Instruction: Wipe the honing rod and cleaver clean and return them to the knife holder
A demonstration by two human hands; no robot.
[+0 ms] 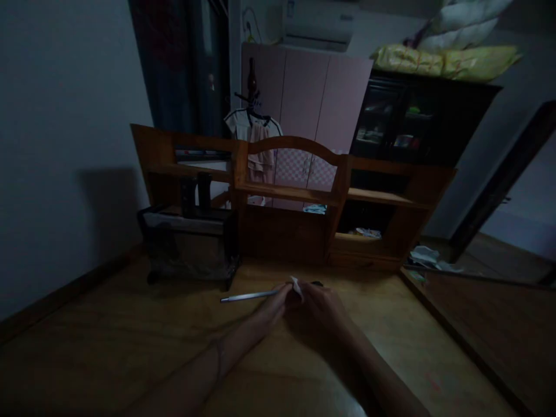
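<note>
Wooden platform (243, 359): stretching before arched shelf (286, 193)
Left hand (274, 306), right hand (324, 302): fingers pinching silver rod (247, 296), white tissue (297, 287) between

The single view looks from the wearer's head, facing forward and down towards the wooden shelf unit (284, 234). The camera is in front of the unit, above its lower shelves, and sees past it to the pink wardrobe (325, 92) behind. The left hand (273, 308) and right hand (325, 302) come between lens and unit.
</note>
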